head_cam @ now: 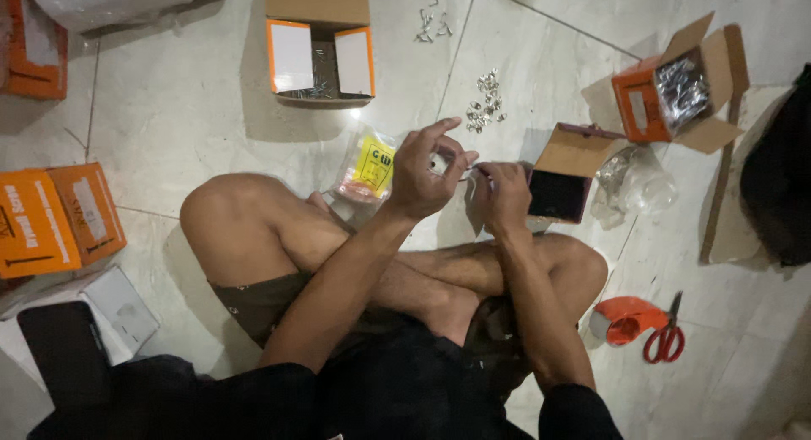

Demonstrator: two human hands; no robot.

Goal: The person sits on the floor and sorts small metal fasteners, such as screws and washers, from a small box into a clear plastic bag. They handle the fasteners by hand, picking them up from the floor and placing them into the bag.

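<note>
Metal part (467, 175), small, pinched btwn left hand (420, 171) and right hand (502, 195). Both hands closed on it. Dark open box (561, 178) just beside right hand.

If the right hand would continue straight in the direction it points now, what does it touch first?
Probably the small dark open box close beside the right hand, though depth is unclear.

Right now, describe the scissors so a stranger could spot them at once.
Start at the person's right knee on the pale tiled floor. Just beyond it lies an orange tape dispenser, and the scissors rest against it. Their red loop handles set them apart from the orange cardboard boxes.
</note>
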